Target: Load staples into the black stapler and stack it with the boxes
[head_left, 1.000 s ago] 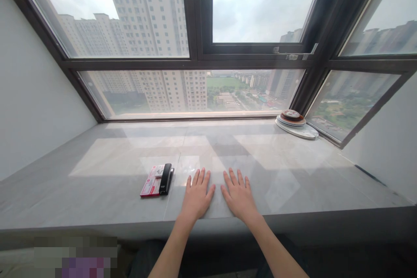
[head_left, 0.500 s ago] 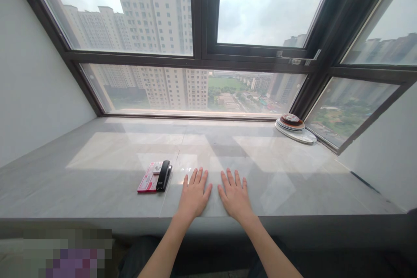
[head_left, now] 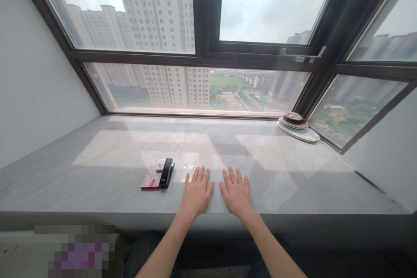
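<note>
A smooth white wall (head_left: 35, 78) borders a glossy pale-grey stone windowsill (head_left: 107, 182) beneath dark-framed glass windows (head_left: 200, 57) overlooking pale high-rise towers (head_left: 156, 17). At left on the sill lies a flat red-and-white printed pack (head_left: 150, 180), with a slim black stapler (head_left: 166, 173) along its right edge. Round white and brown plates (head_left: 295, 124) sit stacked in the far right corner. A person's bare left hand (head_left: 197, 193), nearest the stapler, and bare right hand (head_left: 236, 192) rest palm-down, apart, fingers extended toward the glass, both grasping nothing.
</note>
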### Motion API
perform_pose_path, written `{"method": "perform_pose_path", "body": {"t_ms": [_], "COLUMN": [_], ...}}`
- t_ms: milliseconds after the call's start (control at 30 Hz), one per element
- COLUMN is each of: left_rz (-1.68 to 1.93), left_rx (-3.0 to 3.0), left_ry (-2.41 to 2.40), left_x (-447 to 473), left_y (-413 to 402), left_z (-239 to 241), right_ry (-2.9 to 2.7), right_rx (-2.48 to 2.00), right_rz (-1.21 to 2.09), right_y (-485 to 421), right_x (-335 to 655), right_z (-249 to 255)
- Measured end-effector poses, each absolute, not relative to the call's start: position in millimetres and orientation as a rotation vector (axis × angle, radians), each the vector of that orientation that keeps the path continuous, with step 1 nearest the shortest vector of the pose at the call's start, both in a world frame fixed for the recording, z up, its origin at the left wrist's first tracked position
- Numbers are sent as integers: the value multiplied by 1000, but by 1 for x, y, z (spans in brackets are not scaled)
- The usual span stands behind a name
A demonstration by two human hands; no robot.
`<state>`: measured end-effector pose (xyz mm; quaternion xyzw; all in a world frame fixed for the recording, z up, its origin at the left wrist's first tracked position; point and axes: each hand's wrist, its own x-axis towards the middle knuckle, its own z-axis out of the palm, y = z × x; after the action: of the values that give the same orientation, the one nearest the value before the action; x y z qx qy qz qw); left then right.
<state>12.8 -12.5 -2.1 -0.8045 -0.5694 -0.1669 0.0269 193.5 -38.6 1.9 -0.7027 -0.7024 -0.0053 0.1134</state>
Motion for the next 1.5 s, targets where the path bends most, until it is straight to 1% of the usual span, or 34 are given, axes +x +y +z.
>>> {"method": "perform_pose_path", "body": {"t_ms": [600, 733, 933, 1067, 1233, 1300, 1367, 1500], "left_rz": [-532, -507, -462, -468, -534, -572, -601, -612], "left_rx": [-2473, -2475, -2557, -2605, -2686, -2687, -2680, -2689], "left_ry": [-1769, -1770, -1664, -1631, -1546, -1550, -1579, -1665], "left_x": [14, 15, 7, -1, -18, -24, -29, -29], "left_y": [-17, -19, -40, -66, -99, -109, -118, -129], "left_z": [0, 0, 2, 7, 4, -3, -9, -5], "right_ry": [-2054, -2050, -1929, -1791, -1843, -1889, -1907, -1995], "right_rx": [-2062, -2062, -2068, -2021, -1643, -1539, -1534, -1613], "right_rz": [-19, 21, 55, 177, 559, 579, 581, 604], "right_y": [-38, -38, -38, -33, -13, 2, 18, 48], "right_x": [193, 194, 186, 151, 65, 27, -4, -20], "right_z": [1, 4, 7, 13, 28, 35, 43, 59]}}
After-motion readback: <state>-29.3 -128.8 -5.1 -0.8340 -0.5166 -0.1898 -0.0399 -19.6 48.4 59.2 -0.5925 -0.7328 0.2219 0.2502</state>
